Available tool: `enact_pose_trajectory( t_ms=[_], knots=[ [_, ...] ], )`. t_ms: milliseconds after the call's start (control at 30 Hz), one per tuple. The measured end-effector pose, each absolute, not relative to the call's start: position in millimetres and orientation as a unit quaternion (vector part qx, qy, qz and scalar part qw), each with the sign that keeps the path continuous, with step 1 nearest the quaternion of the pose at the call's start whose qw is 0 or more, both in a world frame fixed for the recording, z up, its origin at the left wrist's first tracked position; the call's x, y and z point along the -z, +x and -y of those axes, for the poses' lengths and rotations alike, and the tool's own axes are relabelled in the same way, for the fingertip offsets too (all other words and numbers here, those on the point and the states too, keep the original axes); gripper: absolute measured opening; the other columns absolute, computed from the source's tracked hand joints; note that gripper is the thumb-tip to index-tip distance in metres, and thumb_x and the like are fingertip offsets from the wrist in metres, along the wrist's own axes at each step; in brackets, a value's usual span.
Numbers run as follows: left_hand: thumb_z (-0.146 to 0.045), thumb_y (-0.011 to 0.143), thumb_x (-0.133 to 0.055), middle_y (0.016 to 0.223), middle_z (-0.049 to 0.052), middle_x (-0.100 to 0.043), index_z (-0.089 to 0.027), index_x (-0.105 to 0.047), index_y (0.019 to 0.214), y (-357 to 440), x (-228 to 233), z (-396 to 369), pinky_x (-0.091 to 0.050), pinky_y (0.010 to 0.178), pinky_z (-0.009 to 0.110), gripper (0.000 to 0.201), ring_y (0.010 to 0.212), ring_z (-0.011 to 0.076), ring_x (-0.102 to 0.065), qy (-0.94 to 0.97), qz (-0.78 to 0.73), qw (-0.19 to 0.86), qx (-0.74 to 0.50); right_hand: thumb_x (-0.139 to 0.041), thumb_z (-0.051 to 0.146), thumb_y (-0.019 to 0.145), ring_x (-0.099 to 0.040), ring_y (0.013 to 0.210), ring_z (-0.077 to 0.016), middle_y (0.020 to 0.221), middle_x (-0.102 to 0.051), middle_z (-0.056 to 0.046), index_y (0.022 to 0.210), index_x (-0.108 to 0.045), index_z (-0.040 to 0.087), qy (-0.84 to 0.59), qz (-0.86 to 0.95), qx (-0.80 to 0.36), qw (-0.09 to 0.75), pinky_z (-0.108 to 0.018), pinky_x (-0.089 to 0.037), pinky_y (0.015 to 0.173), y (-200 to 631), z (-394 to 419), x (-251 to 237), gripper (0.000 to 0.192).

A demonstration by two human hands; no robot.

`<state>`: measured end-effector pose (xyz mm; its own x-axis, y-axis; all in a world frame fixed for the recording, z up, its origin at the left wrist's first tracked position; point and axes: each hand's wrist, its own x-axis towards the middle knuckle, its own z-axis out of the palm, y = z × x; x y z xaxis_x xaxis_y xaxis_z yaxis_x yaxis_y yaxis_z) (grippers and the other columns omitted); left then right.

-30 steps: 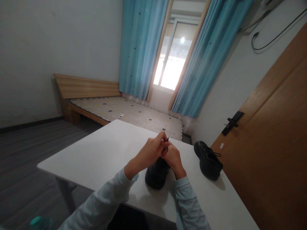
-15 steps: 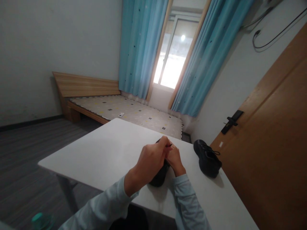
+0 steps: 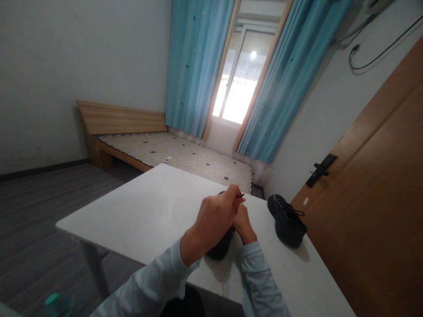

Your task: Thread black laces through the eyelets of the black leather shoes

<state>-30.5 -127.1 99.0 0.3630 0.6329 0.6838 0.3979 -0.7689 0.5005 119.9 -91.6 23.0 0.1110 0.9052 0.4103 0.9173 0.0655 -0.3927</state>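
Observation:
A black shoe (image 3: 219, 249) lies on the white table (image 3: 148, 211) right in front of me, mostly covered by my hands. My left hand (image 3: 214, 216) is closed above it and pinches the end of a black shoelace (image 3: 240, 196) between thumb and fingers. Just behind and to the right, my right hand (image 3: 243, 224) rests on the shoe; what its fingers grip is hidden by the left hand. A second black shoe (image 3: 287, 220) with tied laces stands apart on the table's right side.
A wooden door (image 3: 373, 211) with a black handle (image 3: 320, 170) stands close along the table's right side. Beyond the table are a low wooden bed (image 3: 172, 154), blue curtains (image 3: 198, 66) and a bright window. A teal bottle cap (image 3: 54, 302) shows at bottom left.
My left hand has moved nearer and to the right over the shoe, drawing the lace end with it. The right hand has sunk lower behind it. The second shoe has stayed put.

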Motion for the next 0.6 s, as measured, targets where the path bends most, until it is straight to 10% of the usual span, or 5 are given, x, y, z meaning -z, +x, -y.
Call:
enact_pose_trajectory(
  t_ms=[600],
  knots=[
    [-0.024,0.088,-0.042,0.064,-0.001,-0.060,-0.018,-0.043,0.087,1.0,-55.9,-16.2,-0.041,0.041,0.016,0.006,0.044,0.0085,-0.055,0.692,-0.369,0.351,-0.511,-0.061,0.048,0.069,-0.062,0.086,-0.0225,0.095,-0.065,-0.004,0.099,-0.053,0.022,-0.693,0.657,0.016,0.296,-0.031,-0.042,0.073,119.7,89.2,-18.3,0.041]
  ],
)
